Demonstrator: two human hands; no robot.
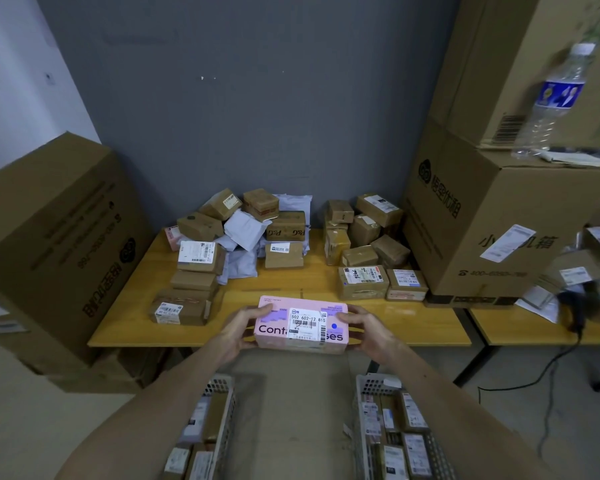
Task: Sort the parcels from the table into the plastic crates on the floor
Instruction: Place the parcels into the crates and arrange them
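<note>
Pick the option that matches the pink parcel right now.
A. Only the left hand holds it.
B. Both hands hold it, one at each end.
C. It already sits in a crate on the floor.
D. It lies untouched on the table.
B: the left hand grips one end of the pink parcel and the right hand grips the other, with the label facing up.

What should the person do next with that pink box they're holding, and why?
Probably lower the pink box toward the left crate or the right crate on the floor. The left hand and right hand grip its ends at the near edge of the table, and its label faces up. Both crates hold parcels; which one suits this label I cannot tell.
</note>
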